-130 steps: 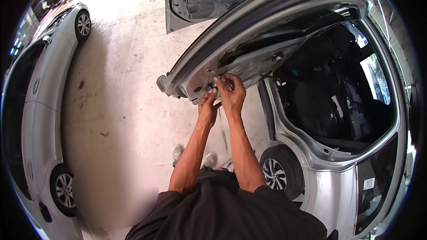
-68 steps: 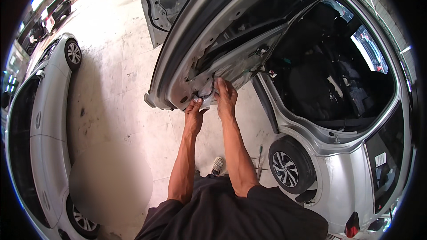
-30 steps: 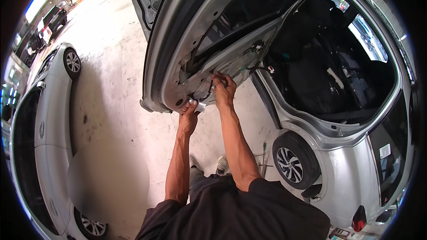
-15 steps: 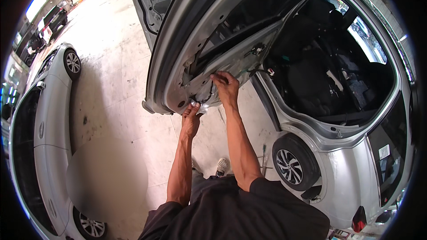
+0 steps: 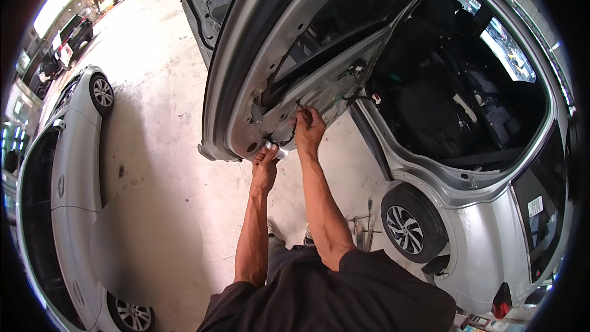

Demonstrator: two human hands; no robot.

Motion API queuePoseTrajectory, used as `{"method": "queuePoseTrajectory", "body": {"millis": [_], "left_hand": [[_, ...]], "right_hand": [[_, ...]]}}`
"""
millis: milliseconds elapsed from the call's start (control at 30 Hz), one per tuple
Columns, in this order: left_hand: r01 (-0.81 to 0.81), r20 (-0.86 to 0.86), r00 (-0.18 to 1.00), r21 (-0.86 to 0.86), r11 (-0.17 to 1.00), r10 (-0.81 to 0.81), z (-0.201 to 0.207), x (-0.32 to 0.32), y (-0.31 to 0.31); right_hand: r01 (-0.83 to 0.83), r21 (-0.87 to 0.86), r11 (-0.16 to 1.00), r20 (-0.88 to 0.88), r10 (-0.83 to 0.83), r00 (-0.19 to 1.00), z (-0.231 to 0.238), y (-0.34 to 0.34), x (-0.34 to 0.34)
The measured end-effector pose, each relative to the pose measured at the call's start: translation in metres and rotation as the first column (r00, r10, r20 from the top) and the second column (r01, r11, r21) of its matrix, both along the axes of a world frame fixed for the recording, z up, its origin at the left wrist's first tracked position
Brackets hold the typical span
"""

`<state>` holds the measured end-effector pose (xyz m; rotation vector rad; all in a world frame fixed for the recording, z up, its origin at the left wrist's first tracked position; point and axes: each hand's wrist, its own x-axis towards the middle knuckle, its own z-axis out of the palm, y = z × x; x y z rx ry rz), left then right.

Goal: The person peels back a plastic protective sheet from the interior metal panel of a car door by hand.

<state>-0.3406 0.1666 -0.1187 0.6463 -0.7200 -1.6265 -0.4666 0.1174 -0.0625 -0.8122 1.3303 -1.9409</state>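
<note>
Grey car, far left: well off from the left fingers, we have a parked silver car (image 5: 77, 172), its outer side cut by the dark rim.
Smudge: lower left of both hands, a blurred round patch (image 5: 146, 246) sits over the floor, and whatever is beneath can't be made out.
Open door: here's the bare car door (image 5: 319, 80), right at the fingers and reaching up beyond them; its inner face is toward the person, its lower edge climbing from beside the left hand up and rightward past the right, its top cut off by the view.
Left hand: in goes the left hand (image 5: 265, 172), forearm nearly straight up from the sleeve, thumb and fingers pinching something at the door's low corner.
Shiny piece: and that is a small pale, shiny piece (image 5: 281, 153), poking out rightward from the left fingers; partly covered, too small to call its long axis.
Right hand: higher and to the right, the right hand (image 5: 310, 129), forearm leaning up and left, fingers bent with tips at the panel; whether they grasp anything, can't tell.
Wheel: below and right of the right fingers, a rear wheel (image 5: 413, 224).
Cabin: right of the right fingers, a dark cabin (image 5: 424, 104), contents mostly lost in shadow.
</note>
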Motion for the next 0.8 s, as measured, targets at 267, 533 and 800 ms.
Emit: {"method": "queuePoseTrajectory", "body": {"millis": [267, 533, 800], "left_hand": [[0.030, 0.039, 0.999, 0.045, 0.999, -0.032, 0.008, -0.001, 0.003], [0.026, 0.039, 0.999, 0.025, 0.999, -0.027, -0.003, -0.001, 0.001], [0.030, 0.061, 0.998, -0.017, 0.999, -0.029, -0.004, 0.003, -0.002]], "right_hand": [[-0.188, -0.039, 0.981, -0.041, 0.186, 0.982, 0.001, -0.005, -0.027], [-0.046, 0.081, 0.996, -0.203, 0.062, 0.977, 0.007, -0.013, -0.029], [0.138, 0.063, 0.988, -0.121, -0.130, 0.984, -0.001, -0.009, -0.009]]}}
